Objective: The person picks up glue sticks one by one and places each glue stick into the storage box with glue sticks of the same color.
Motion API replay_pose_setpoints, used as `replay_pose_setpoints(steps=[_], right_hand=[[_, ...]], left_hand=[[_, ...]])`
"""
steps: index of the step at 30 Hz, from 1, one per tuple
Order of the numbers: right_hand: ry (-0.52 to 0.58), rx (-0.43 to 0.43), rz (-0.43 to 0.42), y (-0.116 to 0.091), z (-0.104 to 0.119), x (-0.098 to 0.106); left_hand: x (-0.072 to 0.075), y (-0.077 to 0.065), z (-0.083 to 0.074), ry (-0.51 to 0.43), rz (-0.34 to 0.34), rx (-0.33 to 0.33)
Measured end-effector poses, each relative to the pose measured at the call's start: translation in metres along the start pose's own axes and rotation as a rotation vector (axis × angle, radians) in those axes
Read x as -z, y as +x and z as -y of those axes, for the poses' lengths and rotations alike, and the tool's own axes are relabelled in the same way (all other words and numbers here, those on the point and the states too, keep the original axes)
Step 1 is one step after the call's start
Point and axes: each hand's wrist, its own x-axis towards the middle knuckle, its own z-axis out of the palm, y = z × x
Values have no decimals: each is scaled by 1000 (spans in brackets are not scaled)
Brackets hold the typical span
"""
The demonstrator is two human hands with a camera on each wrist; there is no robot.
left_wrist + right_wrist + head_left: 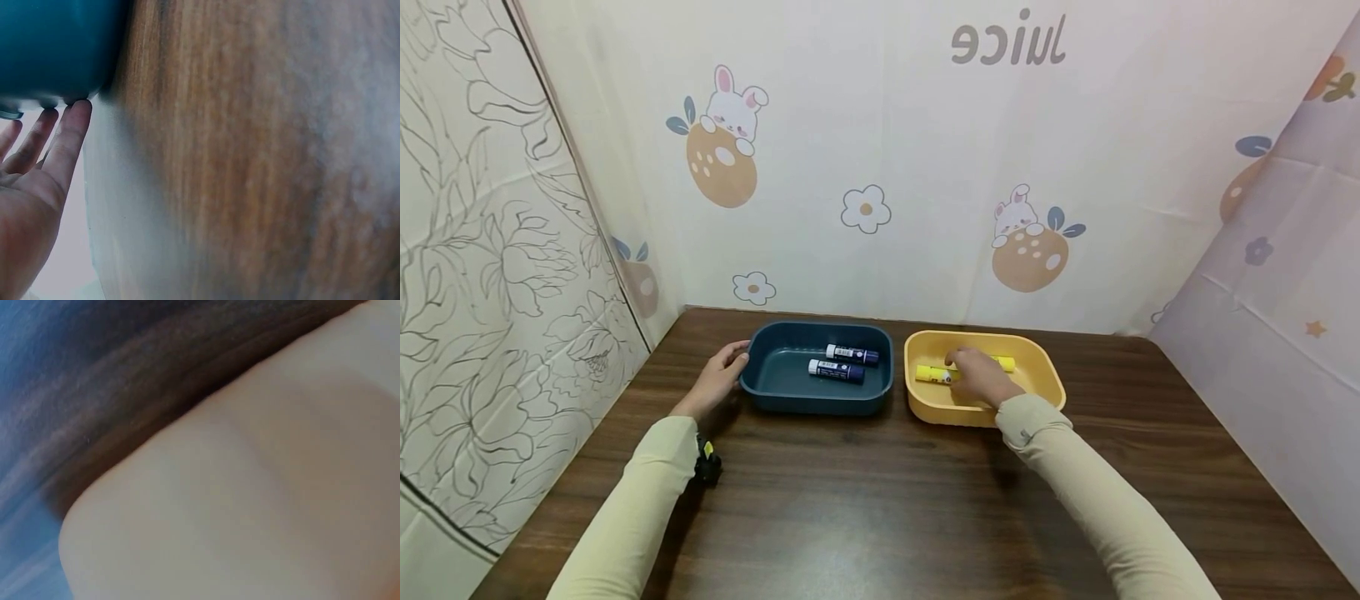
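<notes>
My left hand (718, 382) rests against the left end of the dark blue bin (820, 406); in the left wrist view its nearly straight fingertips touch the bin's outer wall (53, 50). Two glue sticks with white caps and dark blue bodies lie inside, a rear one (852, 355) and a front one (837, 372). My right hand (983, 377) reaches into the yellow bin (1045, 379), fingers bent over a yellow glue stick (934, 374). Another yellow piece (1003, 364) shows behind the hand. Whether the fingers grip anything is hidden. The right wrist view shows only a blurred pale bin wall (206, 512).
Both bins stand side by side near the back of a dark wooden table (850, 500), with a narrow gap between them. A printed wall covering (865, 125) rises behind the table. A small black device (707, 465) sits at my left wrist.
</notes>
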Motion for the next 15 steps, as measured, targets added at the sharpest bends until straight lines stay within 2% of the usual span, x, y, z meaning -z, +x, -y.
replay_pose_setpoints(steps=[6,11,15], right_hand=[[-2,3,-8,-2,-2,11],[24,25,-25,-6,0,24],[25,26,-52,-11,0,34]], left_hand=[[1,2,1,14,6,6],[6,5,-2,18,39,47],[11,7,-13,97,62,66]])
